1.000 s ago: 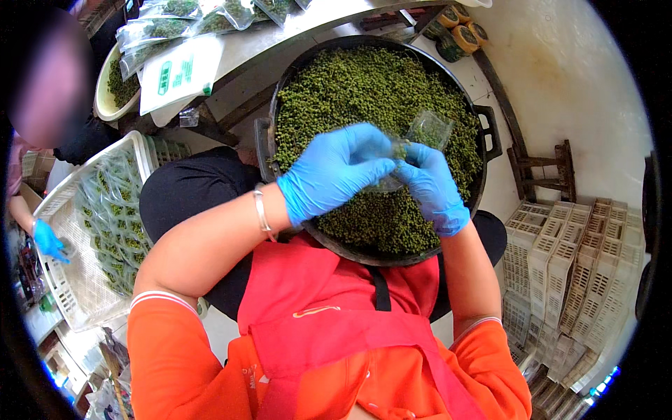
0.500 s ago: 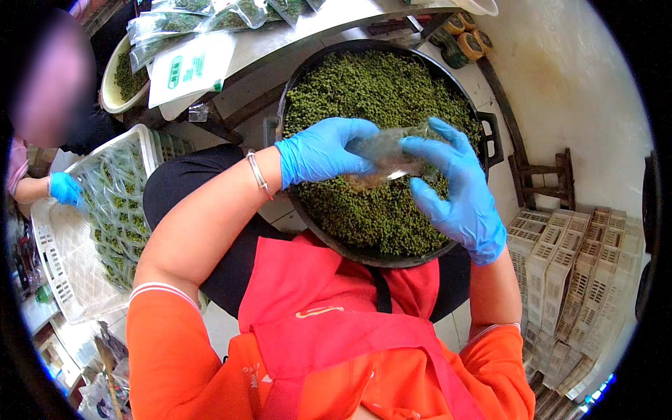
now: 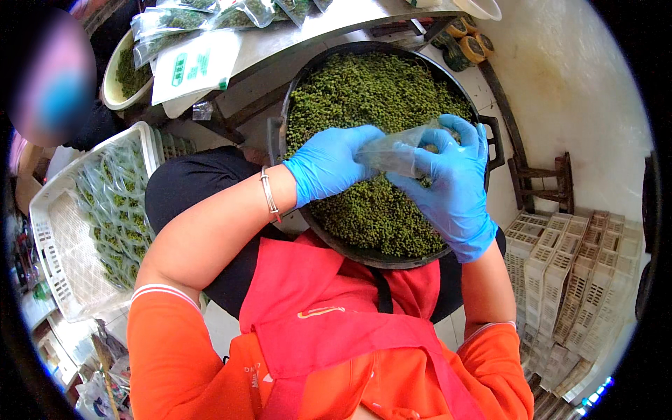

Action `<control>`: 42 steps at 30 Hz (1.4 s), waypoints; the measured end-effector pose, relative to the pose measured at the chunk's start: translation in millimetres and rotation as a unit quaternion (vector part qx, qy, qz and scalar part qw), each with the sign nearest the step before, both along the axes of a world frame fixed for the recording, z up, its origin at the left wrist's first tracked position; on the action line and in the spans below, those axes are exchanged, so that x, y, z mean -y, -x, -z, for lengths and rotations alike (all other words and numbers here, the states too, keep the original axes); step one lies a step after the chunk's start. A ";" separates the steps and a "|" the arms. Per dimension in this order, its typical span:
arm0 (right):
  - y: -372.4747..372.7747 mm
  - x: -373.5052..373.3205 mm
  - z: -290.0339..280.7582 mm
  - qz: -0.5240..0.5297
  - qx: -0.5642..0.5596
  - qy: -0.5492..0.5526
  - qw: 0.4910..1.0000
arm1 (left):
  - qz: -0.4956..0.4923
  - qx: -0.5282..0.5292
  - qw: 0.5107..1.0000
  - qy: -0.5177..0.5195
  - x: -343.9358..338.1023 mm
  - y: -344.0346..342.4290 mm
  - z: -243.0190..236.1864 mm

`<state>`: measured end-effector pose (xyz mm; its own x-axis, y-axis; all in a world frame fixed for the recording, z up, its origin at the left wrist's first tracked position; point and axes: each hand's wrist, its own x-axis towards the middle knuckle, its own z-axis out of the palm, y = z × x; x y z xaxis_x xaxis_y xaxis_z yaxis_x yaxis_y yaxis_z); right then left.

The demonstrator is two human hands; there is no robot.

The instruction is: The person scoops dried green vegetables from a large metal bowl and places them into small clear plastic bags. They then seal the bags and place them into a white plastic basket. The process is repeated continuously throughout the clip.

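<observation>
A clear plastic bag (image 3: 397, 152) is stretched between my two blue-gloved hands, above a large dark round pan (image 3: 285, 105) heaped with small green peppercorn-like berries (image 3: 378, 87). My left hand (image 3: 332, 159) pinches the bag's left end between thumb and fingers. At the bag's other end, my right hand (image 3: 451, 185) has its fingers curled round the plastic, thumb underneath. Something greenish shows between those fingers, but I cannot tell whether it is inside the bag. The pan rests by my lap, against the red apron (image 3: 336, 336).
To my left, a white plastic crate (image 3: 52, 262) holds rows of filled bags (image 3: 115, 217). Ahead stands a metal table (image 3: 280, 45) with more bags and a white printed sack (image 3: 192, 70). Stacked crates (image 3: 553, 266) and a wooden stool (image 3: 546, 182) line the right wall. Another person sits far left.
My right hand's fingers have curled in around the bag's end, and the bag now slopes up to the right. The other person's gloved hand has left the crate and risen.
</observation>
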<state>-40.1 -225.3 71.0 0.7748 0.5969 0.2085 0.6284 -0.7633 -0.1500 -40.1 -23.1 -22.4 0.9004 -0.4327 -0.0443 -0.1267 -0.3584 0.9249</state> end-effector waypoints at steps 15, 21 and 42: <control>-21.8 5.3 33.8 -0.027 -0.057 -0.023 0.998 | -0.136 0.171 0.970 -0.108 -36.8 -19.0 -45.0; -68.0 5.1 52.7 0.002 -0.070 0.063 0.996 | -0.454 0.143 0.806 -0.352 -145.9 -62.0 -39.8; -38.8 -36.5 65.2 0.050 -0.369 -0.454 0.809 | -0.123 0.485 0.828 -0.251 -18.4 -5.5 -47.1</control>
<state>-1.4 -188.8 5.7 0.9236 0.3829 -0.0161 0.0529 -0.1691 -0.9842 -34.6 -4.8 24.7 0.6753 -0.3779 0.6334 -0.5896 -0.7925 0.1558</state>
